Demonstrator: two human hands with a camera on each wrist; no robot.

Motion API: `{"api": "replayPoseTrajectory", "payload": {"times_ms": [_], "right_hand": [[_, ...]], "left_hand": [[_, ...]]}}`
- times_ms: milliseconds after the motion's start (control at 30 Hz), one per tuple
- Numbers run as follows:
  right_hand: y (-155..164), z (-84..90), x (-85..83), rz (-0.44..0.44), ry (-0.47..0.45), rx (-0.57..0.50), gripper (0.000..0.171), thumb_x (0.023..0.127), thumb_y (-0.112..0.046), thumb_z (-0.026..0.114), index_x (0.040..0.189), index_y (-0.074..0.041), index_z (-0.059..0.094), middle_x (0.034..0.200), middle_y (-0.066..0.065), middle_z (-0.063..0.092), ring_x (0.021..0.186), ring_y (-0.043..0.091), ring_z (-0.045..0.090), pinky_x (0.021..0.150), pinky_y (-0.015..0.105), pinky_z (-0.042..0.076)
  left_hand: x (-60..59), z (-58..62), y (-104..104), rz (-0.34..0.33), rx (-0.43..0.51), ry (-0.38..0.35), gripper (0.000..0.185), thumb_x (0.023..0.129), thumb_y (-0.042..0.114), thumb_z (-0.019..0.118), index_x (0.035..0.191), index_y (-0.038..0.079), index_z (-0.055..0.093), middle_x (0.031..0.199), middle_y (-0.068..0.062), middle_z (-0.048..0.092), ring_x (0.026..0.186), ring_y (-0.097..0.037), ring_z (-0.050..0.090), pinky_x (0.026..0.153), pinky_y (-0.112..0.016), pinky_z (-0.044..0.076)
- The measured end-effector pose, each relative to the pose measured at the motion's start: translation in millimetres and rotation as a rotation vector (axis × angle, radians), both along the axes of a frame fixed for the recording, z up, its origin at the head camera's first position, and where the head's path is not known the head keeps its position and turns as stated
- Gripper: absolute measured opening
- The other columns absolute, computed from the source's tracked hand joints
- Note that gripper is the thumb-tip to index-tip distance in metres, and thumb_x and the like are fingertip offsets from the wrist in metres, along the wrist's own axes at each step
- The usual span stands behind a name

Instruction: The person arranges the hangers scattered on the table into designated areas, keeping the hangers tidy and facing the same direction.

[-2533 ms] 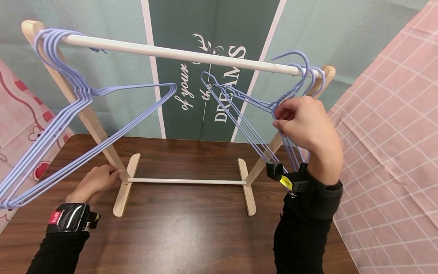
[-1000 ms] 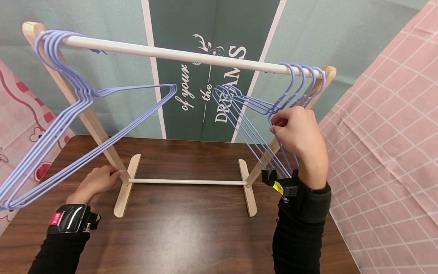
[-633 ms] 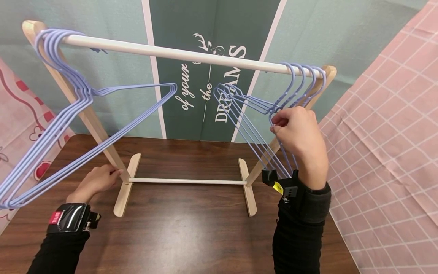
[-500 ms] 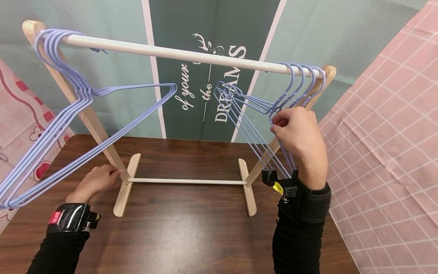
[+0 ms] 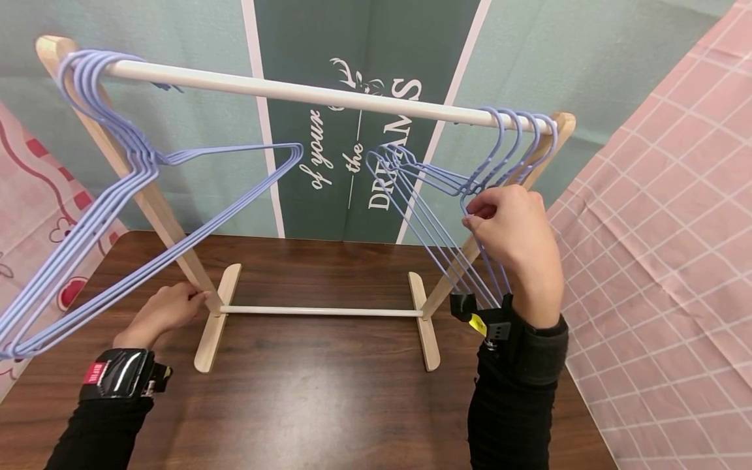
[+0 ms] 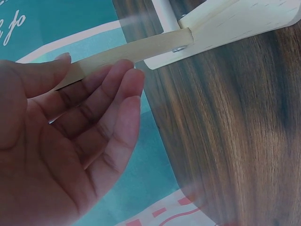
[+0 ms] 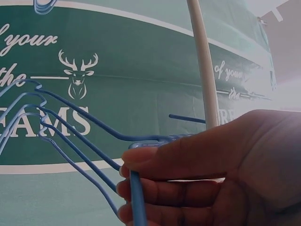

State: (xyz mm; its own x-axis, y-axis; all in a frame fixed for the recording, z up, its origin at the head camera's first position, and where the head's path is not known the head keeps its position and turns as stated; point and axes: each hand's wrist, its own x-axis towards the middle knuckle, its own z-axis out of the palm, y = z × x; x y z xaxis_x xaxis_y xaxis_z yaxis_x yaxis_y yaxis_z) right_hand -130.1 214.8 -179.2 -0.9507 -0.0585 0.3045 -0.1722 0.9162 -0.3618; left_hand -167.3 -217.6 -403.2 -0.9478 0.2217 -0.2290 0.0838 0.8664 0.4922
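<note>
A small rack with a white rod [image 5: 294, 91] and wooden legs stands on a dark wooden table [image 5: 323, 405]. Several blue wire hangers [image 5: 141, 163] hang at the rod's left end. Several more blue hangers [image 5: 464, 189] hang at its right end. My right hand [image 5: 472, 212] pinches the neck of one right-end hanger, just below the rod; the right wrist view shows that hand [image 7: 188, 174] curled round the blue wire [image 7: 136, 197]. My left hand [image 5: 190, 301] lies on the table, straight fingers [image 6: 117, 89] touching the left leg [image 6: 141, 47] near its foot.
A green banner [image 5: 352, 163] with white lettering hangs behind the rack. Pink checked cloth [image 5: 658, 261] falls along the table's right side, patterned pink cloth [image 5: 35, 209] along its left. The rack's two flat feet [image 5: 425, 320] and a thin white crossbar [image 5: 323, 311] sit mid-table.
The hanger my right hand held with its hook above the rod now hangs on the rod, and the hand has dropped slightly. The left hand has not moved.
</note>
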Motion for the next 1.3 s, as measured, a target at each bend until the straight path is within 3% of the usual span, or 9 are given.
{"api": "replayPoseTrajectory", "payload": {"times_ms": [533, 933, 1300], "right_hand": [[3, -1.5, 4.1, 0.015, 0.05, -0.009, 0.012, 0.08, -0.007, 0.064, 0.084, 0.003, 0.068, 0.077, 0.017, 0.066, 0.073, 0.03, 0.06, 0.068, 0.043, 0.042], [-2, -4.6, 12.8, 0.003, 0.112, -0.052, 0.013, 0.082, -0.006, 0.065, 0.09, 0.004, 0.067, 0.077, 0.017, 0.065, 0.068, 0.028, 0.059, 0.066, 0.041, 0.042], [-18, -17.2, 23.3, 0.113, 0.233, -0.114, 0.008, 0.081, 0.0, 0.063, 0.087, 0.002, 0.067, 0.073, 0.014, 0.065, 0.063, 0.025, 0.059, 0.062, 0.038, 0.046]], "left_hand": [[0.4, 0.6, -1, 0.005, -0.011, -0.015, 0.042, 0.098, 0.025, 0.039, 0.113, -0.011, 0.054, 0.077, -0.011, 0.062, 0.064, -0.017, 0.057, 0.054, -0.034, 0.039], [2.1, 1.1, 2, 0.014, -0.008, -0.003, 0.042, 0.098, 0.025, 0.038, 0.112, -0.011, 0.055, 0.069, -0.006, 0.055, 0.057, -0.016, 0.048, 0.051, -0.032, 0.033], [2.7, -1.9, 3, 0.006, 0.003, 0.032, 0.04, 0.098, 0.024, 0.037, 0.105, -0.011, 0.056, 0.059, -0.003, 0.042, 0.048, -0.015, 0.036, 0.047, -0.03, 0.028]]}}
